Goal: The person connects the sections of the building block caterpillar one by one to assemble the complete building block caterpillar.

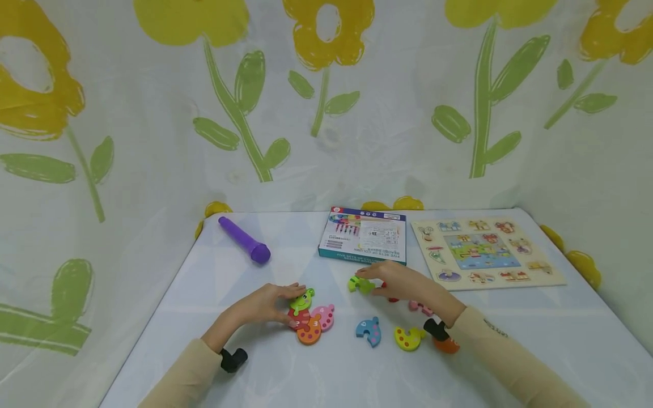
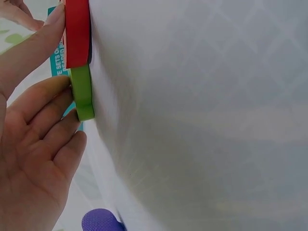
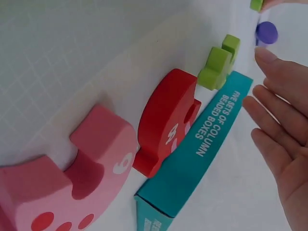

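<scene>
My left hand (image 1: pixel 259 304) rests against a joined cluster of wooden caterpillar puzzle pieces. Its thumb lies on the red piece (image 2: pixel 77 36) and its fingertips are at the smiling green head piece (image 2: pixel 83 94). Orange (image 1: pixel 308 333) and pink (image 1: pixel 323 317) pieces adjoin the red one. Over on the right, my right hand (image 1: pixel 400 280) hovers with relaxed fingers above a loose green piece (image 3: pixel 219 62). A red piece (image 3: pixel 166 120) marked with a number lies partly hidden under that hand in the head view, and a pink piece (image 3: pixel 103 149) sits nearer the wrist.
Loose blue (image 1: pixel 369 331), yellow (image 1: pixel 408 339) and orange (image 1: pixel 446 344) pieces lie toward the front. A teal-edged box (image 1: pixel 363 237) stands behind the hands. The purple microphone (image 1: pixel 245 241) is at back left, a wooden picture board (image 1: pixel 482 252) at back right.
</scene>
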`<state>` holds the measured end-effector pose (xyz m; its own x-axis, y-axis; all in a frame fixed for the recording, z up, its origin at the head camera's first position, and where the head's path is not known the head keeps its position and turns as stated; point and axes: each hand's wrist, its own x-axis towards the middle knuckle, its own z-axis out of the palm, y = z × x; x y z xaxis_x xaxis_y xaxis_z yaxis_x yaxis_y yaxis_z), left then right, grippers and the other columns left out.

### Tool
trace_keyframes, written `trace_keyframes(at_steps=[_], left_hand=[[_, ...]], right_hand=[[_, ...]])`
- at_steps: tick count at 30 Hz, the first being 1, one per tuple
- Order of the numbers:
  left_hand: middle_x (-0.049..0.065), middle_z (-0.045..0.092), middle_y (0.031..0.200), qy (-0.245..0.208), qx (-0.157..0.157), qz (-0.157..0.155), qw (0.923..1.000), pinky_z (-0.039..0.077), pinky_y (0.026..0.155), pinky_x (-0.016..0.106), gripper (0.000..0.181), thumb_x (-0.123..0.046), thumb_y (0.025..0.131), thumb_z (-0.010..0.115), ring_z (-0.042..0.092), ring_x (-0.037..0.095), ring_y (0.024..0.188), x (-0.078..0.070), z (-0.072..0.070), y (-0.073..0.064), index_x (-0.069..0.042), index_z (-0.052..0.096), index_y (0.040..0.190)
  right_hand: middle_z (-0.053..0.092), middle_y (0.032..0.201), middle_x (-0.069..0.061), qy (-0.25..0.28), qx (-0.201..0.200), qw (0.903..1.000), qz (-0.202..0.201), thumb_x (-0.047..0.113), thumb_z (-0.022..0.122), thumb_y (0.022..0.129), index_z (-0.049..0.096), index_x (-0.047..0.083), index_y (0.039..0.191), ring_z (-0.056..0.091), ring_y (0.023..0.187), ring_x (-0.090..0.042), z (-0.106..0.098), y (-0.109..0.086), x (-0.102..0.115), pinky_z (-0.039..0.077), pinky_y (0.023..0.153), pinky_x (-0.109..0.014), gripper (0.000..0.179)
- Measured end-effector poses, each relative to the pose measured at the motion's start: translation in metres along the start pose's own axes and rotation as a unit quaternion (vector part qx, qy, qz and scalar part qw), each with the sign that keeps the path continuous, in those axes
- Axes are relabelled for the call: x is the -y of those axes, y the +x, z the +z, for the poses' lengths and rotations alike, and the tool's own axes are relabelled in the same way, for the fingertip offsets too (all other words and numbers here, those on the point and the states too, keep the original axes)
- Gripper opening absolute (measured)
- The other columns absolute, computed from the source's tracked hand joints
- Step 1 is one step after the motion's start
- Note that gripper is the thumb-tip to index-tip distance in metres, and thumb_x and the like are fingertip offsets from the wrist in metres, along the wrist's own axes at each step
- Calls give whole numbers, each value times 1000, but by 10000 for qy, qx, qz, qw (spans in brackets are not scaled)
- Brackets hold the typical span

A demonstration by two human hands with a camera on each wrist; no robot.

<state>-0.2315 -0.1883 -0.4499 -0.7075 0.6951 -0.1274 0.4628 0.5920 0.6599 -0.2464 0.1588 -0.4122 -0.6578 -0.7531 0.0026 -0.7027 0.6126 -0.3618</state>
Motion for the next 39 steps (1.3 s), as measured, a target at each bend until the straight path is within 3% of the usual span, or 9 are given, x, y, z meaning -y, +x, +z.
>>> trace_keyframes(at_steps=[9, 20, 31, 39], left_hand=[[6, 44, 147, 50, -39, 14, 10000, 34, 109, 46, 74, -28, 77, 81, 33, 28, 139, 0, -1, 0, -8, 49, 141], [3, 44, 147, 105, 0, -59, 9999, 34, 109, 43, 73, -24, 78, 81, 33, 24, 139, 1, 0, 0, -10, 49, 141], [1, 43, 148, 135, -1, -134, 9998, 35, 109, 42, 71, -20, 78, 82, 33, 21, 140, 1, 0, 0, -11, 50, 141], [4, 43, 147, -76, -93, -154, 9998, 34, 109, 44, 72, -21, 77, 82, 32, 24, 140, 0, 2, 0, -10, 50, 141]], right_hand=[[63, 127, -6, -290, 324, 9989, -180, 7, 76, 83, 63, 6, 127, 57, 120, -25, 2, 16, -8, 51, 94, -33, 46], [60, 132, 3, -159, 807, 9960, 359, 6, 75, 84, 61, 15, 132, 52, 126, -19, 8, 27, -10, 47, 99, -32, 51], [59, 133, 1, 213, 957, 9939, 502, 2, 72, 85, 61, 14, 132, 48, 130, -21, 12, 30, -12, 44, 103, -36, 50], [62, 129, -3, 228, 754, 9963, 344, 1, 73, 84, 62, 10, 129, 53, 124, -23, 12, 28, -11, 46, 100, -35, 48]])
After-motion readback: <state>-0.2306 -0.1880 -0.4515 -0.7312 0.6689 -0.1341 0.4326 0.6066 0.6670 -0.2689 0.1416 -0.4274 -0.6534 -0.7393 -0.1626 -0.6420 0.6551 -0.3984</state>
